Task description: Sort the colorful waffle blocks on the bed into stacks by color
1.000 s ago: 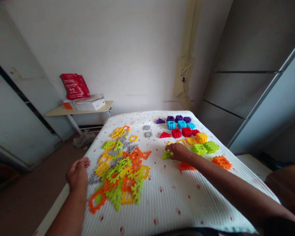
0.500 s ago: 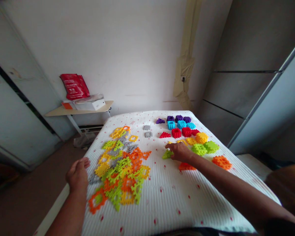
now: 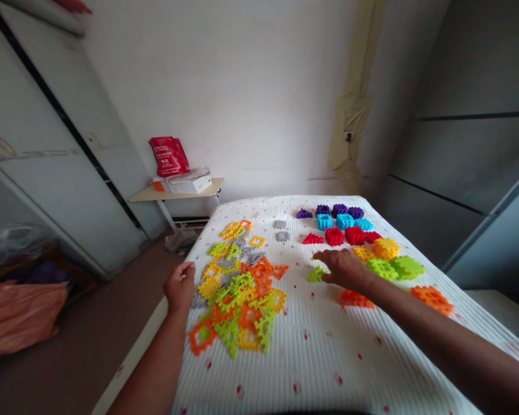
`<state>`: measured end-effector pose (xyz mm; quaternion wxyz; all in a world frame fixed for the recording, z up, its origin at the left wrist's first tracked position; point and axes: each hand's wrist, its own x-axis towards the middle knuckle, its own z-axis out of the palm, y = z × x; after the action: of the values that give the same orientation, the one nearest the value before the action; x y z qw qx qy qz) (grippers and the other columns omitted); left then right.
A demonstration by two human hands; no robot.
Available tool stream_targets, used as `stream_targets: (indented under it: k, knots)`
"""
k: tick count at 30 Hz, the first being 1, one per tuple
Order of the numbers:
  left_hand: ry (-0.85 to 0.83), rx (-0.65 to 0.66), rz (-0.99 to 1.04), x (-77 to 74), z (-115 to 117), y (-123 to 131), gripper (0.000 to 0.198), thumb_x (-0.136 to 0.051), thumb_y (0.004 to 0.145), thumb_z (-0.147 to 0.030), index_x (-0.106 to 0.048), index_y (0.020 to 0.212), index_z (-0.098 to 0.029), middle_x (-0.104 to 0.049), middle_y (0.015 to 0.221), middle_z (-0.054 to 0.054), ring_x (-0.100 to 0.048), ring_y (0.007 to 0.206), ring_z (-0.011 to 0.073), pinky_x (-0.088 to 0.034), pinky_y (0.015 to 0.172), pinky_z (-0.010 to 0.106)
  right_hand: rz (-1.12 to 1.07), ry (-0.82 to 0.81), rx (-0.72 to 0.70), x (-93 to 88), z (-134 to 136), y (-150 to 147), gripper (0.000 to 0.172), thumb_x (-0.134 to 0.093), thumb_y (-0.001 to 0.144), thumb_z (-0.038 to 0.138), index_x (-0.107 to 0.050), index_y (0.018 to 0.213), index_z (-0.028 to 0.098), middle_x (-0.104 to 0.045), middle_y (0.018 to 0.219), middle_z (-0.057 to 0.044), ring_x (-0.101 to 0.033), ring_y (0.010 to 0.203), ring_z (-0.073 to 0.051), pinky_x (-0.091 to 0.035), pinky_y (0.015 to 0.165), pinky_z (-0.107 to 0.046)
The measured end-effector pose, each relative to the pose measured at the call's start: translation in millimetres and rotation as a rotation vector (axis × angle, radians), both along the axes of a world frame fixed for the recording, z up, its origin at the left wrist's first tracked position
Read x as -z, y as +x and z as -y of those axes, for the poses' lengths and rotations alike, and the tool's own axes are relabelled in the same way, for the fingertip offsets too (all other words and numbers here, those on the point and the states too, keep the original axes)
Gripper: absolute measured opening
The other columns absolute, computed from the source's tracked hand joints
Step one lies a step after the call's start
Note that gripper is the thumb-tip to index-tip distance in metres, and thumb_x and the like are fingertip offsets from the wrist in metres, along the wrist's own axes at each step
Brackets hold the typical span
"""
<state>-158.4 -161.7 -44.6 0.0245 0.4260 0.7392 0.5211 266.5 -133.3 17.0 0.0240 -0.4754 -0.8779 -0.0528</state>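
Observation:
A loose heap of flat interlocking plastic tiles [image 3: 242,288], orange, yellow, lime and grey, lies on the white mattress [image 3: 311,357]. My left hand [image 3: 180,286] rests at the mattress's left edge beside the heap, fingers loosely curled, holding nothing I can see. My right hand [image 3: 343,268] lies palm down past the heap, fingertips on a small lime green tile [image 3: 315,275]. Sorted stacks sit beyond it: purple [image 3: 339,210], cyan [image 3: 343,222], red [image 3: 346,235], yellow [image 3: 380,249], lime [image 3: 395,268] and orange [image 3: 432,298]. An orange tile [image 3: 354,299] lies just under my right wrist.
Two grey tiles [image 3: 281,230] lie apart near the far end. A small side table [image 3: 175,195] with a white box and a red bag stands by the wall. Wardrobe doors flank both sides. Orange cloth and clutter [image 3: 17,311] sit on the floor at left.
The view has swung left, showing more floor and clutter. My right hand stays on the lime tile. My left hand's fingers have curled a little at the heap's edge.

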Motion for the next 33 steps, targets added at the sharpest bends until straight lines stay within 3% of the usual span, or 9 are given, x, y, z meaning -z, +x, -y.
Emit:
stream_targets:
  k: [4,8,12,16,20,25,29,33]
  knots:
    - [-0.2,0.14,-0.257,-29.2,-13,19,0.03,-0.048,0.07,-0.039,-0.068,0.085,-0.021,-0.071,0.092,0.006,-0.062,0.089,0.0215,-0.044,0.081,0.031,-0.048,0.026,-0.018,-14.8,6,-5,0.045,-0.064,0.075,0.022,-0.057,0.119,0.02,-0.065,0.115,-0.009,-0.065,0.094,-0.024,-0.048,0.079,-0.036]
    - [-0.443,0.213,-0.433,-51.2,-37,43,0.025,-0.054,0.069,-0.041,-0.07,0.074,-0.023,-0.071,0.085,0.007,-0.062,0.09,0.0278,-0.041,0.08,0.038,-0.081,0.008,-0.029,-23.9,15,-11,0.04,-0.062,0.079,0.025,-0.058,0.117,0.019,-0.066,0.113,-0.009,-0.065,0.092,-0.024,-0.049,0.079,-0.036]
    - [-0.639,0.219,-0.511,-53.3,-55,61,0.023,-0.06,0.066,-0.04,-0.07,0.072,-0.02,-0.071,0.089,0.013,-0.062,0.093,0.0328,-0.04,0.079,0.043,-0.085,-0.004,-0.04,-24.9,23,-14,0.035,-0.059,0.081,0.025,-0.059,0.116,0.019,-0.066,0.111,-0.009,-0.066,0.091,-0.023,-0.048,0.079,-0.036]
    - [-0.738,0.203,-0.538,-46.0,-61,72,0.02,-0.058,0.069,-0.034,-0.069,0.074,-0.019,-0.07,0.092,0.014,-0.063,0.092,0.0319,-0.041,0.077,0.043,-0.087,-0.019,-0.026,-24.3,25,-13,0.035,-0.059,0.08,0.026,-0.06,0.114,0.02,-0.067,0.11,-0.009,-0.066,0.089,-0.024,-0.048,0.078,-0.036]
    - [-0.712,0.169,-0.568,-45.2,-57,77,0.018,-0.054,0.072,-0.029,-0.068,0.074,-0.018,-0.069,0.094,0.015,-0.061,0.095,0.0314,-0.04,0.079,0.044,-0.069,-0.028,0.0,-25.2,25,-12,0.035,-0.059,0.08,0.026,-0.061,0.114,0.02,-0.067,0.108,-0.009,-0.066,0.089,-0.025,-0.047,0.078,-0.037]
    - [-0.548,0.206,-0.549,-52.9,-45,83,0.018,-0.054,0.072,-0.031,-0.066,0.077,-0.019,-0.069,0.09,0.011,-0.061,0.093,0.0275,-0.042,0.078,0.038,-0.153,-0.062,-0.002,-25.9,23,-16,0.031,-0.057,0.08,0.024,-0.063,0.11,0.02,-0.069,0.101,-0.008,-0.066,0.083,-0.021,-0.047,0.073,-0.031]
    - [-0.418,0.332,-0.451,-51.6,-28,106,0.019,-0.05,0.076,-0.034,-0.063,0.081,-0.02,-0.067,0.076,0.0,-0.062,0.072,0.0151,-0.044,0.066,0.025,-0.431,-0.145,0.024,-25.5,16,-29,0.023,-0.053,0.083,0.023,-0.065,0.101,0.019,-0.071,0.084,-0.004,-0.064,0.069,-0.015,-0.044,0.062,-0.024]
    - [-0.169,0.482,-0.212,-55.6,-10,141,0.015,-0.056,0.071,-0.034,-0.059,0.073,-0.019,-0.063,0.067,-0.002,-0.059,0.063,0.0125,-0.045,0.061,0.022,-0.734,-0.268,0.006,-26.6,5,-50,0.028,-0.052,0.086,0.03,-0.061,0.106,0.014,-0.07,0.081,-0.006,-0.064,0.069,-0.015,-0.044,0.06,-0.023]
